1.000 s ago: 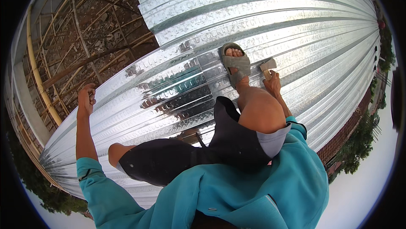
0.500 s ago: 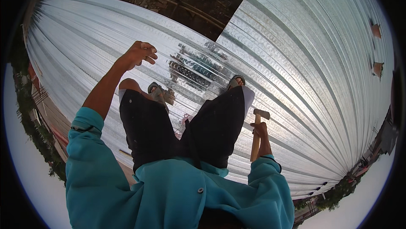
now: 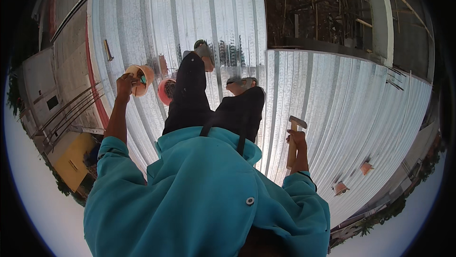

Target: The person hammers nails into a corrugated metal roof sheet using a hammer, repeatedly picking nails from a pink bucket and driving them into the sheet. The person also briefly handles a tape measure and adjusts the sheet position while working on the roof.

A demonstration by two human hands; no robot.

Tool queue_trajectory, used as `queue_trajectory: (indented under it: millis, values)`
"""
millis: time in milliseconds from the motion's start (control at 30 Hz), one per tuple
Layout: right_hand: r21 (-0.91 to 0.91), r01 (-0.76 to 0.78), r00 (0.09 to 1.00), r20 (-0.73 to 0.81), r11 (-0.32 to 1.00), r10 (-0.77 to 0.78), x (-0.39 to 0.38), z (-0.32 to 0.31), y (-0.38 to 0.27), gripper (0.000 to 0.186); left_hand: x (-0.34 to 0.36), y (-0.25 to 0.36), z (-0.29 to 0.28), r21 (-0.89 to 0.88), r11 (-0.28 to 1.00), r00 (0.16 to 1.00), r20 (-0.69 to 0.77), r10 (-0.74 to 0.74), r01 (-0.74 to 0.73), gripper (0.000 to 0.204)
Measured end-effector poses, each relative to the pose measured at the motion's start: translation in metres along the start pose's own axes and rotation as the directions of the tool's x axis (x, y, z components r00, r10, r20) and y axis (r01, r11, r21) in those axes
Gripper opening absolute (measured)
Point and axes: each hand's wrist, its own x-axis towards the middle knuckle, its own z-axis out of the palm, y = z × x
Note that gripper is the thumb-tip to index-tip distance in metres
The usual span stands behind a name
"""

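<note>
My left hand [image 3: 125,85] is closed at the rim of a pale orange bucket [image 3: 148,85], its fingers over the edge. Inside that bucket shows something teal, too small to name. Close beside it stands a pinkish-red bucket [image 3: 161,93] with a dark heap of small pieces in it. In my right hand [image 3: 297,139] is a hammer [image 3: 291,156], held by its wooden handle with the metal head upward, clear of the roof sheets. Both feet rest on the shiny corrugated metal sheets [image 3: 323,95].
A narrow brownish tool [image 3: 108,50] lies on the sheets at far left. At far right sit two small orange buckets [image 3: 341,188]. Beyond the sheet edge, a dark opening [image 3: 313,10] drops to ground with poles and debris. Thin rods [image 3: 66,109] lie past the left roof edge.
The view has turned, bringing both left-side buckets into sight. My left hand, raised with nothing in it before, is now at the orange bucket's rim. The right hand still grips the hammer.
</note>
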Motion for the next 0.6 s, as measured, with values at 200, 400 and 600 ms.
queue_trajectory:
  millis: [200, 400, 600]
  values:
    - [-0.515, 0.027, 0.966, -0.206, 0.857, -0.154, -0.021, -0.045, -0.149, 0.034, -0.124, -0.199, 0.027, -0.32, 0.891, 0.942, 0.007, -0.337, 0.321, 0.041]
    - [-0.773, 0.251, 0.851, -0.11, 0.582, -0.513, -0.083, 0.021, -0.344, 0.029, -0.178, -0.222, 0.082, -0.563, 0.681, 0.878, 0.209, -0.431, 0.468, 0.047]
    - [-0.648, 0.332, 0.942, 0.191, 0.685, -0.276, -0.213, 0.204, -0.503, 0.018, -0.12, -0.161, 0.059, -0.799, 0.457, 0.905, 0.243, -0.348, 0.391, 0.049]
